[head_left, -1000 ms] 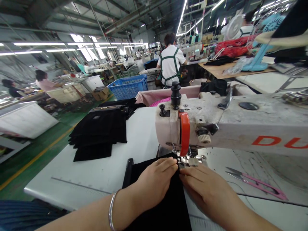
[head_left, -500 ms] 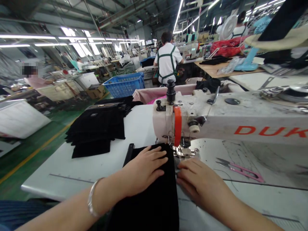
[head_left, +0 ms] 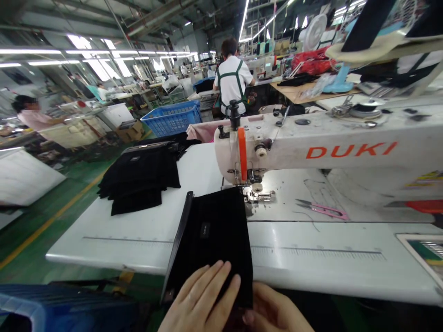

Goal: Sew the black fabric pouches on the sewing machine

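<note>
A black fabric panel [head_left: 221, 249] with a small dark label lies on the sewing machine table, its far right corner by the presser foot [head_left: 258, 196]. A dark strip [head_left: 177, 244] runs along its left edge. My left hand [head_left: 204, 299] rests flat on the near part of the panel, fingers stretched out. At the panel's near right corner, my right hand [head_left: 273, 309] has its fingers curled around the edge; the fingertips are partly hidden. The white sewing machine [head_left: 284, 143] stands beyond both hands.
Pink-handled thread snips [head_left: 321, 209] lie on the machine bed. A stack of black fabric pieces [head_left: 141, 173] is at the table's far left. Behind stand a blue basket [head_left: 171, 117] and a person in a white shirt [head_left: 231, 83]. A blue crate [head_left: 69, 304] sits at lower left.
Both hands have moved back from the presser foot toward the near end of the panel. The label on the panel is now uncovered. The view has shifted right and down.
</note>
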`<state>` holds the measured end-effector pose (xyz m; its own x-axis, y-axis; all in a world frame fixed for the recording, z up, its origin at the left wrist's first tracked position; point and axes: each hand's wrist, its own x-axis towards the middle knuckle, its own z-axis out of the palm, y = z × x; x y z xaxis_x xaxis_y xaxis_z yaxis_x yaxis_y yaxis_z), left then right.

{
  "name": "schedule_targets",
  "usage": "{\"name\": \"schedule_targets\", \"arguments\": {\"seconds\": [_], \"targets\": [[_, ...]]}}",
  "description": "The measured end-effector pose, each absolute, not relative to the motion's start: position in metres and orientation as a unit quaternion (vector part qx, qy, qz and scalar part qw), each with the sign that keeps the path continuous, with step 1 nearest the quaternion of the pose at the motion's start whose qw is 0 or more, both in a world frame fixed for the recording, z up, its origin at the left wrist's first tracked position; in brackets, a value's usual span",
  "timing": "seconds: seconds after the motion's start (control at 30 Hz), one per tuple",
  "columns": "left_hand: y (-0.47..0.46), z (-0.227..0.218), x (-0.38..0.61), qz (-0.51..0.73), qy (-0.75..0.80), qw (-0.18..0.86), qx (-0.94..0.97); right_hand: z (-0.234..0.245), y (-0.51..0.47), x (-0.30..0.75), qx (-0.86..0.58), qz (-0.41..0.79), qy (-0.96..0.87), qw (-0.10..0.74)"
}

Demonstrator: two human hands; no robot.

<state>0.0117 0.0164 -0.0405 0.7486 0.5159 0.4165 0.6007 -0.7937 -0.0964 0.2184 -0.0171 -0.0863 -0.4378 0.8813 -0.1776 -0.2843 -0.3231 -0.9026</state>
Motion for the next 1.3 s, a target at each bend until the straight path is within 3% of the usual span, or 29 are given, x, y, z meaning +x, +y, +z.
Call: {"name": "schedule_targets", "arguments": {"seconds": [0.2, 0.33, 0.5, 0.67, 0.83, 1.0, 1.17, 1.3], "targets": [[0.034, -0.025, 0.009, -0.25, -0.368, -0.074, -0.892, -0.061, -0.012, 0.207, -0.353, 0.726, -0.261, 0.529], [0.031, -0.018, 0.003, -0.32, -0.452, -0.146, -0.82, -0.037, 0.014, 0.205, -0.397, 0.731, -0.192, 0.522], [0.031, -0.018, 0.004, -0.363, -0.463, -0.142, -0.796, -0.024, 0.035, 0.201, -0.351, 0.771, -0.16, 0.507], [0.033, -0.019, 0.001, -0.362, -0.447, -0.149, -0.804, -0.034, 0.018, 0.199, -0.324, 0.838, -0.184, 0.398], [0.031, -0.02, 0.002, -0.365, -0.434, -0.16, -0.808, -0.036, 0.033, 0.195, -0.422, 0.71, -0.234, 0.513], [0.034, -0.017, 0.0, -0.379, -0.464, -0.156, -0.785, -0.031, 0.062, 0.199, -0.486, 0.641, -0.275, 0.527], [0.036, -0.017, -0.003, -0.38, -0.463, -0.155, -0.786, -0.021, 0.059, 0.197, -0.434, 0.706, -0.281, 0.484], [0.037, -0.016, -0.007, -0.335, -0.424, -0.141, -0.83, -0.035, 0.031, 0.197, -0.421, 0.744, -0.336, 0.396]]}}
